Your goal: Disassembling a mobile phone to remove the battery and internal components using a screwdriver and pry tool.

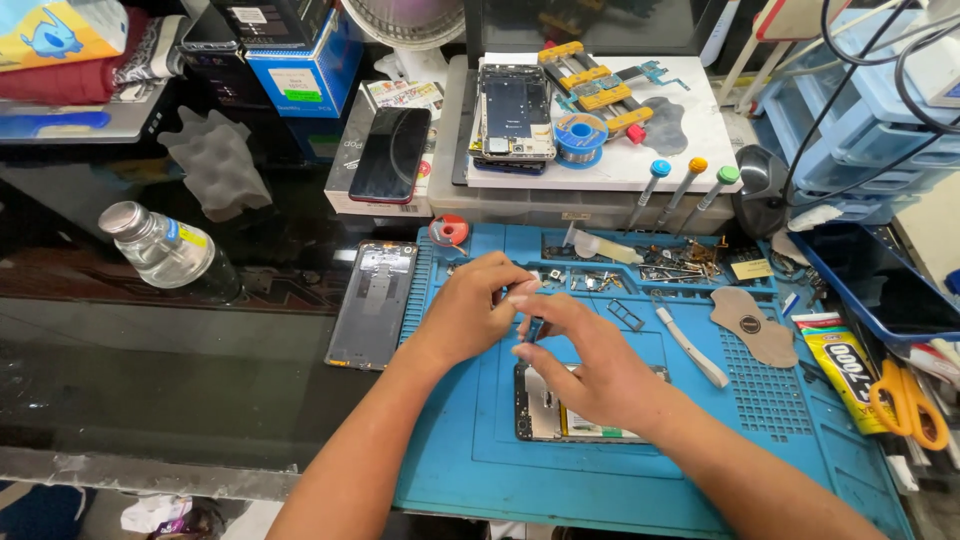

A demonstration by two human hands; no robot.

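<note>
My left hand and my right hand meet over a blue work mat. Both pinch a small dark part between their fingertips. Under my right hand lies an opened phone with its back off, its insides partly hidden by the hand. A grey phone back cover lies to the left of the mat, on the dark glass counter.
Small parts fill the mat's trays, with a white pry tool and a tan pick nearby. Three screwdrivers, a dismantled phone, a black phone, a plastic bottle, a glue tube and orange scissors surround it.
</note>
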